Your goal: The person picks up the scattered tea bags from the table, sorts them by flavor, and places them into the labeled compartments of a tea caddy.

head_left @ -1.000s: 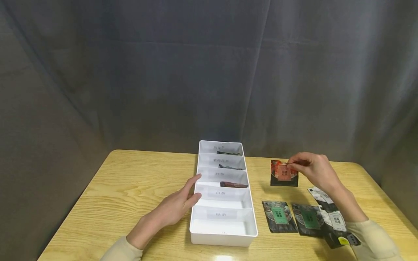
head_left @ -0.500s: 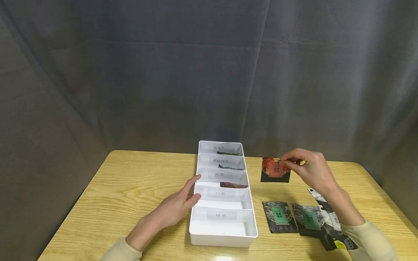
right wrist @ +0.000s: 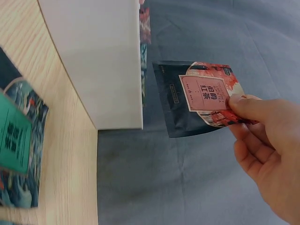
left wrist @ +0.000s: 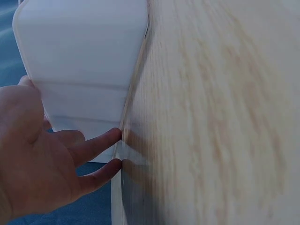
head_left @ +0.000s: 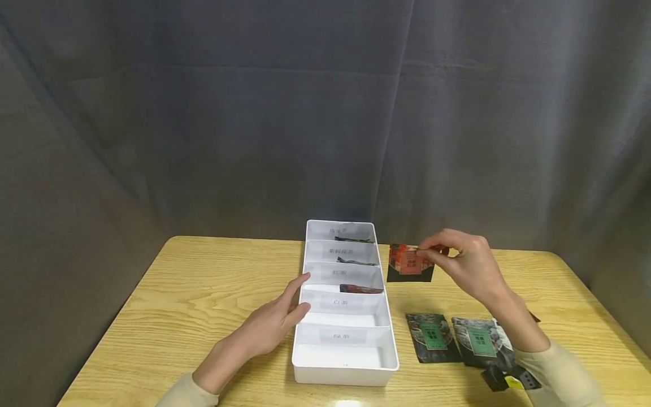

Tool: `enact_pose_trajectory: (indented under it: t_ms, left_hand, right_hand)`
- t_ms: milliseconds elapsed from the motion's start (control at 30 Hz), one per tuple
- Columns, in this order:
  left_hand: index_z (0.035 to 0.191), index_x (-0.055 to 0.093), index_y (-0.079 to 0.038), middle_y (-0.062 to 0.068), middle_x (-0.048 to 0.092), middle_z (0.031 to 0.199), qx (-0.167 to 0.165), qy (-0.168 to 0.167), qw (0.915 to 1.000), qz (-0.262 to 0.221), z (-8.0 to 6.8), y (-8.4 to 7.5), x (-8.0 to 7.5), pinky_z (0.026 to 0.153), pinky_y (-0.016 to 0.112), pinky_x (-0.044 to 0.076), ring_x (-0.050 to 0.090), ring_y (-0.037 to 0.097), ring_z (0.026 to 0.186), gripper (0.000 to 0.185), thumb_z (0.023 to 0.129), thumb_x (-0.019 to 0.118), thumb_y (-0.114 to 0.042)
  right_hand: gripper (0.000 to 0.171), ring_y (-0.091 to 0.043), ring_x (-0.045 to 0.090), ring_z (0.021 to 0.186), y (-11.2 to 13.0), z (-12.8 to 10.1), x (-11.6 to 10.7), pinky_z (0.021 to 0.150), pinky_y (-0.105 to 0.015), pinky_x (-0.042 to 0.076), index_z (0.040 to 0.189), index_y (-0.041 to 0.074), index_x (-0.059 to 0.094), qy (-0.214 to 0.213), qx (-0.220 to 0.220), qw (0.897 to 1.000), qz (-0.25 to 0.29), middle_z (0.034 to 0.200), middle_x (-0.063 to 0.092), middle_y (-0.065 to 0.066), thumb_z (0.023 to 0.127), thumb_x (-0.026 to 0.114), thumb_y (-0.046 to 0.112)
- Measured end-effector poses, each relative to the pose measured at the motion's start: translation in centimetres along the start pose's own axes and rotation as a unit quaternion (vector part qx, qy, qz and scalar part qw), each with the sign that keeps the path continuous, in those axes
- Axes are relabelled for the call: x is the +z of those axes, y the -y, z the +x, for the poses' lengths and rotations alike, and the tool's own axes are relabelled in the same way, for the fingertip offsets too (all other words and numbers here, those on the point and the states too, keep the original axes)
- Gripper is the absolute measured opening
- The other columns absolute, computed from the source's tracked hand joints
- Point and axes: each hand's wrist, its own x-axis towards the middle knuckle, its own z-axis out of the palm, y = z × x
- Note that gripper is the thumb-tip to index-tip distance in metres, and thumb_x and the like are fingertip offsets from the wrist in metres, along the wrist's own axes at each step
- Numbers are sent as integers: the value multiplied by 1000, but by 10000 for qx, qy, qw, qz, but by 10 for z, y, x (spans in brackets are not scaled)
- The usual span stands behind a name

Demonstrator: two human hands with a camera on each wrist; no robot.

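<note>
In the head view my right hand [head_left: 467,265] pinches a red and black tea sachet [head_left: 408,267] by its upper right edge. The sachet hangs above the table, to the right of the white divided box [head_left: 341,375] and apart from it. The right wrist view shows my thumb over the pink label side of the tea sachet [right wrist: 178,112], fingers behind. My left hand [head_left: 264,327] rests against the box's left side, its thumb and index finger at the rim; the left wrist view has other fingertips [left wrist: 112,133] touching low on the outer wall.
Lying right of the box are a green-labelled sachet [head_left: 433,338], another green-labelled sachet [head_left: 478,339] and a black packet with a yellow spot [head_left: 513,382], partly behind my right forearm. Three rear compartments hold sachets, including a dark red sachet [head_left: 361,289]. A grey curtain [head_left: 254,141] hangs behind the table.
My right hand has carried the red and black tea sachet leftward, closer to the box. My left hand stays at the box's left side. The view has shifted slightly.
</note>
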Motion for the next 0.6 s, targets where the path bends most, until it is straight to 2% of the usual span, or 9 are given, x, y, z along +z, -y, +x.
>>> enact_pose_trajectory:
  t_ms: [133,300,600]
  left_hand:
    - [157,16,-39,17,64,130,-7,-6,10000,39,-1,1,0,84,46,49,66,22,99,57,106,36,-52]
    - [157,15,-40,18,63,133,34,-55,10000,51,0,3,1,87,49,49,66,26,105,58,105,34,-56]
    - [157,16,-39,18,64,131,59,-77,9999,69,-2,3,3,89,51,49,67,28,106,58,105,34,-55]
  right_hand:
    - [29,-1,52,65,7,4,6,58,-13,39,85,16,77,-96,-195,9996,158,79,71,4,72,82,-9]
    - [27,-1,53,66,14,7,12,60,-12,40,84,14,77,-154,-304,9990,301,79,72,1,72,82,-10]
    - [28,0,55,66,24,7,31,59,-14,42,84,14,76,-236,-465,9963,685,79,72,4,72,82,-11]
